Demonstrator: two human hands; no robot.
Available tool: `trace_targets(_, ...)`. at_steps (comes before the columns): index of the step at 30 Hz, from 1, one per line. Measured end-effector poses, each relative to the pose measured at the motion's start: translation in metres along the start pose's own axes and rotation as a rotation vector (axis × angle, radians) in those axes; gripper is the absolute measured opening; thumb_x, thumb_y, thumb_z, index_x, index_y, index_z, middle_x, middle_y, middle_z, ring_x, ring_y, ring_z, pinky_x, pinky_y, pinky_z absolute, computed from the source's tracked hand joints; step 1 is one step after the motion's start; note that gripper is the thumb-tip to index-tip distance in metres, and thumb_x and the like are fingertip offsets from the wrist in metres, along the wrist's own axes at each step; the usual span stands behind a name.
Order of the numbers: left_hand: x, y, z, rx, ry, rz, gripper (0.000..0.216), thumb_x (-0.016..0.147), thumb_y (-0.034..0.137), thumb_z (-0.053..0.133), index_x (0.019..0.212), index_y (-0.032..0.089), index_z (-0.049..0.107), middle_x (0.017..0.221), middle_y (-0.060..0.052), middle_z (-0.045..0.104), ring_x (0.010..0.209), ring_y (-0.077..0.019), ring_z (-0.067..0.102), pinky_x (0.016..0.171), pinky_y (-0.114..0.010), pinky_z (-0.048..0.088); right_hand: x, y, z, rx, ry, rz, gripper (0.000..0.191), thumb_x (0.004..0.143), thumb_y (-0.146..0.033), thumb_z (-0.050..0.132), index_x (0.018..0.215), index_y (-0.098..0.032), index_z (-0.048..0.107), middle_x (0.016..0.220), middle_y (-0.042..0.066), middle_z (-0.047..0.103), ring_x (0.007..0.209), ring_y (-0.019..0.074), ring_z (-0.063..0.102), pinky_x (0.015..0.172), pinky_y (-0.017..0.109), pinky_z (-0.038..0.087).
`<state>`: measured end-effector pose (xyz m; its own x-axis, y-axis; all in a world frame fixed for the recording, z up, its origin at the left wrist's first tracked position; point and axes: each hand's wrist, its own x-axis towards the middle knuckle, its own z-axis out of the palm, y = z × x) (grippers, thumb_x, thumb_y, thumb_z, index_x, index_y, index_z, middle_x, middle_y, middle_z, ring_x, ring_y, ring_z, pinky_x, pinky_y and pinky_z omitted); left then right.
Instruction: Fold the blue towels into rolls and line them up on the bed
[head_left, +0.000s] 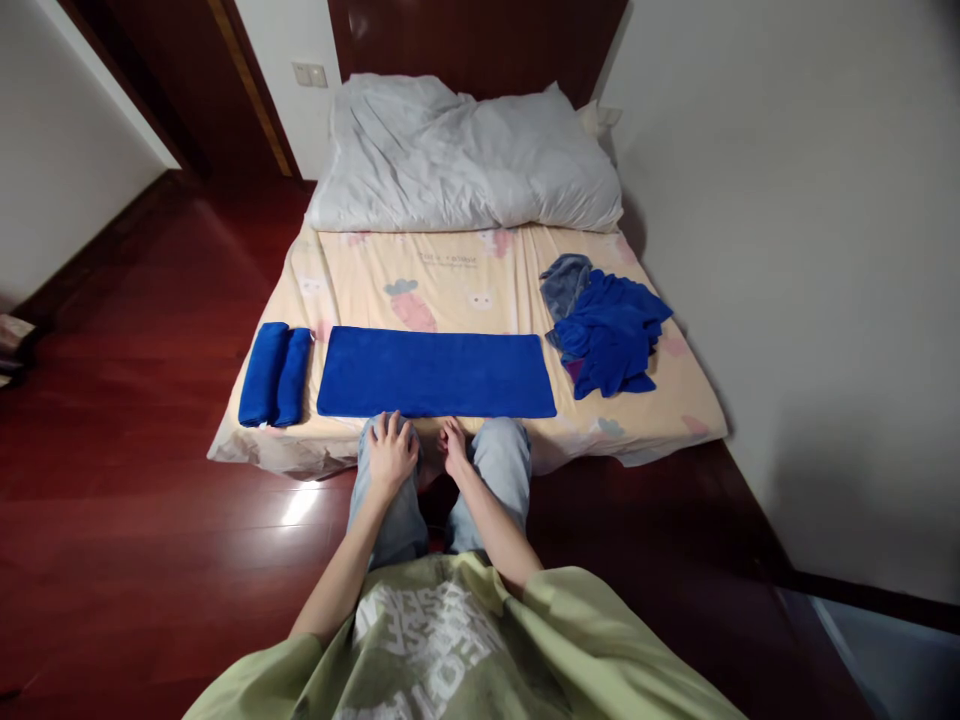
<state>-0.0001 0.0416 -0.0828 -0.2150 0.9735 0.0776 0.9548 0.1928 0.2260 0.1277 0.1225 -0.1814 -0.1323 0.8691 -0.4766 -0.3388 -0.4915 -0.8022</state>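
Green shirt (435, 640) and knees (501, 455) front the blue cloth (436, 372), left fingers (394, 429) splayed, right fingers (451, 437) curled inward.

There are two hands, one left hand (392, 450) and one right hand (452, 445), and two knees (504, 445) in one pair of jeans (487, 495). One bed (360, 275) carries two blue rolls (261, 375), one flat blue cloth (435, 372), and one pile (611, 325). The pile has at least two cloths, one blue and one grey; overlapping folds make its full number impossible to tell. There is one white quilt (465, 155), one headboard (472, 40), one door (176, 80), one shirt (480, 650), and, left of the headboard, two wall plates (301, 74).
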Motion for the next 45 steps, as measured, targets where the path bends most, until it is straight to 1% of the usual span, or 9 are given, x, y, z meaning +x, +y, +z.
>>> trace_targets(3,-0.001,0.000,0.000,0.001,-0.004,-0.001,0.042,0.101,0.031,0.049,0.136,0.022,0.070,0.162,-0.016,0.051,0.156,-0.0411,0.035,0.123,-0.067,0.031,0.002,0.002,0.001,-0.004,-0.005,0.020,0.034,0.078,-0.050,0.072,0.085,-0.026,0.049,0.061,-0.013,0.041,0.045,0.0070,0.027,0.045,0.021,0.019)
trace_targets(12,-0.001,-0.002,0.001,0.002,-0.006,0.005,0.043,0.102,0.031,0.047,0.137,0.021,0.069,0.163,-0.016,0.050,0.156,-0.0415,0.035,0.122,-0.066,0.031,0.007,0.000,0.010,-0.082,0.203,0.006,0.037,0.077,-0.058,0.075,0.082,-0.024,0.061,0.054,-0.010,0.043,0.050,0.0113,0.037,0.049,0.024,0.031)
trace_targets(19,0.006,-0.003,0.000,-0.030,-0.009,0.001,0.037,0.103,0.033,0.048,0.128,0.021,0.073,0.154,-0.018,0.057,0.149,-0.0421,0.041,0.120,-0.065,0.033,0.018,0.009,0.008,-0.142,0.201,-0.021,0.036,0.076,-0.058,0.076,0.076,-0.025,0.061,0.054,-0.009,0.046,0.050,0.0120,0.038,0.048,0.025,0.028)
trace_targets(22,0.041,-0.010,-0.003,-0.032,-0.074,-0.033,0.035,0.105,0.033,0.045,0.114,0.022,0.077,0.130,-0.016,0.070,0.129,-0.0381,0.057,0.111,-0.058,0.044,0.021,0.011,0.009,-0.142,0.217,-0.010,0.039,0.078,-0.058,0.077,0.070,-0.025,0.057,0.050,-0.010,0.042,0.047,0.0113,0.033,0.047,0.026,0.024)
trace_targets(27,0.148,-0.013,0.000,-0.106,-0.201,0.022,0.040,0.105,0.027,0.043,0.110,0.016,0.081,0.115,-0.017,0.075,0.113,-0.0300,0.067,0.100,-0.040,0.051,0.018,0.008,0.010,-0.125,0.241,0.026,0.045,0.078,-0.062,0.078,0.066,-0.025,0.055,0.047,-0.009,0.041,0.045,0.0107,0.031,0.047,0.028,0.022)
trace_targets(30,0.216,-0.005,0.015,-0.170,-0.315,0.043,0.035,0.101,0.026,0.050,0.098,0.014,0.083,0.100,-0.017,0.077,0.100,-0.0269,0.070,0.092,-0.035,0.053,0.017,0.007,0.010,-0.107,0.228,0.020,0.045,0.078,-0.061,0.079,0.067,-0.024,0.056,0.047,-0.009,0.041,0.045,0.0099,0.032,0.047,0.028,0.022)
trace_targets(33,0.272,0.003,0.039,-0.183,-0.300,0.055,0.033,0.097,0.021,0.051,0.106,0.014,0.082,0.106,-0.017,0.077,0.103,-0.0252,0.069,0.097,-0.034,0.054,0.017,0.010,0.009,-0.114,0.232,0.040,0.044,0.077,-0.061,0.079,0.070,-0.022,0.059,0.047,-0.010,0.042,0.045,0.0089,0.031,0.047,0.027,0.022)
trace_targets(39,0.341,0.002,0.095,-0.249,-0.339,0.040,0.050,0.097,0.028,0.055,0.142,0.008,0.063,0.145,-0.024,0.058,0.140,-0.0355,0.050,0.121,-0.056,0.039,0.022,0.019,0.007,-0.175,0.286,0.087,0.050,0.077,-0.071,0.073,0.078,-0.021,0.064,0.046,-0.010,0.041,0.044,0.0081,0.029,0.045,0.026,0.018)
trace_targets(45,0.372,0.001,0.139,-0.298,-0.305,0.084,0.048,0.102,0.037,0.058,0.137,0.005,0.059,0.153,-0.024,0.042,0.153,-0.0464,0.027,0.123,-0.074,0.016,0.026,0.028,0.005,-0.211,0.311,0.055,0.050,0.082,-0.071,0.071,0.080,-0.021,0.065,0.051,-0.008,0.044,0.047,0.0090,0.037,0.046,0.025,0.023)
